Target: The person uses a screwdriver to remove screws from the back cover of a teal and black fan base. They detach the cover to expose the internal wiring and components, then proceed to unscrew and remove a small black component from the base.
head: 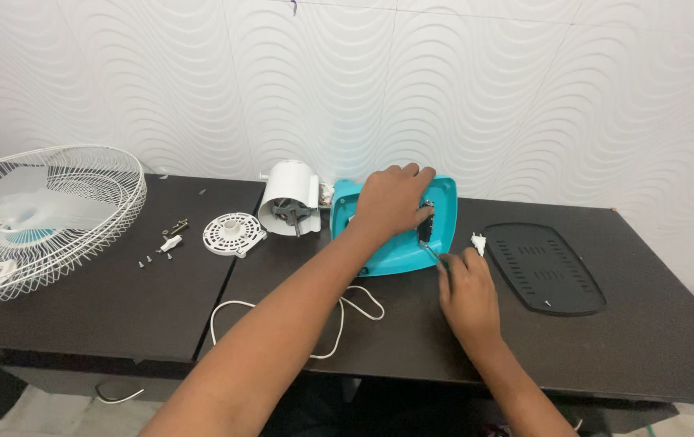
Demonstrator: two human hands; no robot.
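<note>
I am reaching my left hand (391, 198) forward across the desk (120, 307), forearm stretched diagonally from the lower left, palm down and fingers spread flat over the turquoise fan base (399, 243), pressing on it rather than gripping anything. The base is lying near the back middle of the desk, just beside the white motor housing (289, 197) on its left. My right hand (468, 291) is coming in from below, wrist bent slightly inward, fingers curled closed around a thin screwdriver (429, 249) whose tip is angling up toward a dark part on the base's right side. A small white plug (478, 242) is lying just beside that hand's knuckles, and a white cord (339, 311) is looping across the desk under my left forearm. A black plastic cover plate (543, 269) is lying flat to the right, apart from my hand. Farther left, a round white vented disc (234, 233), a few small screws (154, 259) and the white wire fan guard (40, 218) are sitting well apart.
</note>
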